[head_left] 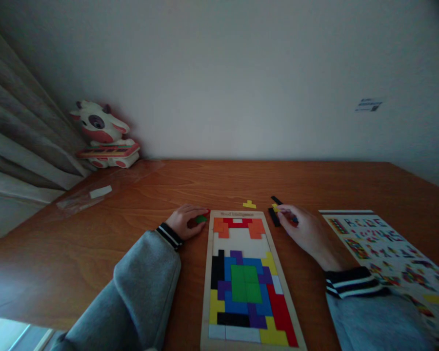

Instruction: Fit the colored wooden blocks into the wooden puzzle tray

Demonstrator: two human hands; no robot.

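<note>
A wooden puzzle board [207, 292] lies lengthwise before me, holding several coloured block pieces, with a bare pale band near its far end. My left hand [186, 222] rests on the table at the board's far left edge. Its thumb and fingers are apart around a green piece [201, 219], with a bit of red piece [208, 211] at the fingertips. Beyond the board's right corner, my right hand [302, 229] pinches a yellow piece [275, 207]. Black pieces [274, 217] lie beside those fingertips, and a dark blue piece [295, 219] shows partly under the hand.
Behind the board lies another yellow piece [249, 204]. A printed pattern sheet [384, 243] is on the right, partly under my right sleeve. A cow-shaped toy keyboard [108, 139] stands at the back left, near clear plastic wrapping [76, 202] and a curtain [18, 126].
</note>
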